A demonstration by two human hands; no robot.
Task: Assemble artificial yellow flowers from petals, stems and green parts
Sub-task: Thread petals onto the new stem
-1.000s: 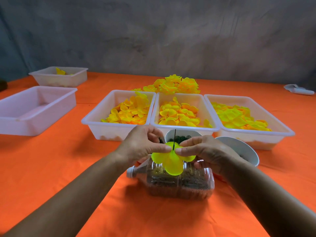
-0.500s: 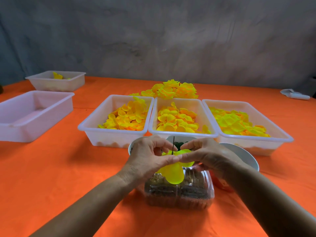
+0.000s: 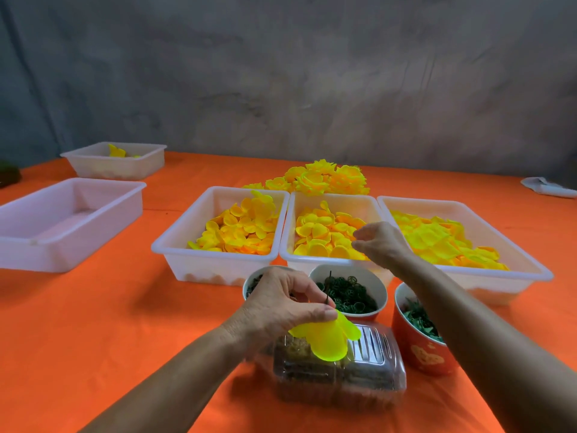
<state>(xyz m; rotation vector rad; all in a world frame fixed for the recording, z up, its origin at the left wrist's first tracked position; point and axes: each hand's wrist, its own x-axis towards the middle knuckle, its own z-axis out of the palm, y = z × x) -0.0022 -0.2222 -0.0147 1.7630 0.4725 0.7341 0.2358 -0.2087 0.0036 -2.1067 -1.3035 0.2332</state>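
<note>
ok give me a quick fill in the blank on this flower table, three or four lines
1. The left hand pinches a thin dark stem threaded through a yellow-green ____.
2. The right hand hovers over the ____ of the three petal trays in the row.
3. The cup of green rings stands just ____ the middle tray, on the viewer's side.
4. The finished flowers are piled on the ____ tablecloth behind the trays.

Missing words: petal piece; middle; in front of; orange
</note>
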